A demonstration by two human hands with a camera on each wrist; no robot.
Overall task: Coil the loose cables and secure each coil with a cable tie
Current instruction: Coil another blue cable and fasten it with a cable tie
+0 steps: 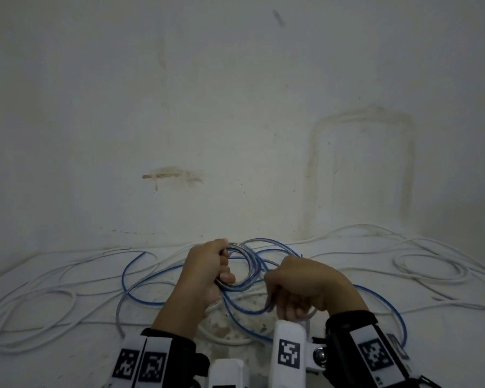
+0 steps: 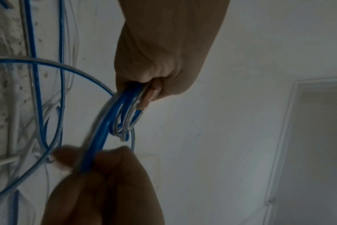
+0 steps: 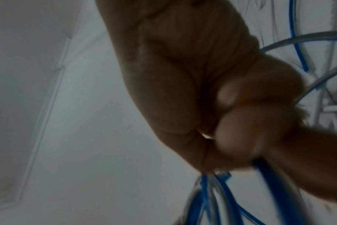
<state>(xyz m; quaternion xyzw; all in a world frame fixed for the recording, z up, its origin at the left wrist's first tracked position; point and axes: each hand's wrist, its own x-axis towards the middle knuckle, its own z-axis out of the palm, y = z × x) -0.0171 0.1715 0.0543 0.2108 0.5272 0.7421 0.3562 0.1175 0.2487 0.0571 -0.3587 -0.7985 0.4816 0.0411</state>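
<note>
1. We hold the blue cable (image 1: 305,287) in both hands. The left hand (image 1: 205,268) has its grip clamped round the coil (image 1: 242,266), w/ several turns bunched under fingers and thumb, raised a bit above the worktop (image 1: 67,359).
2. The right hand (image 1: 305,287) has its grip curled tight on the free run of the same cable, just beside the coil, feeding the next turn.
3. The rest of the blue cable trails in wide loops across the worktop, crossing the white cables (image 1: 429,268) spread left and right along the wall (image 1: 235,107).
4. No cable tie in view, so we judge we're mid-coil, tying not yet started.
5. Risks, as we see them:
   - The tail lies over and under white strands; pulling it in fast could snag or drag a white cable into the coil.
   - The turns look uneven in the left wrist view; if the left grip loosens to take a new turn, the stiff loops may spring open.
   - Twist could build up in the feed and kink it, approx. where the right hand pinches.
</note>
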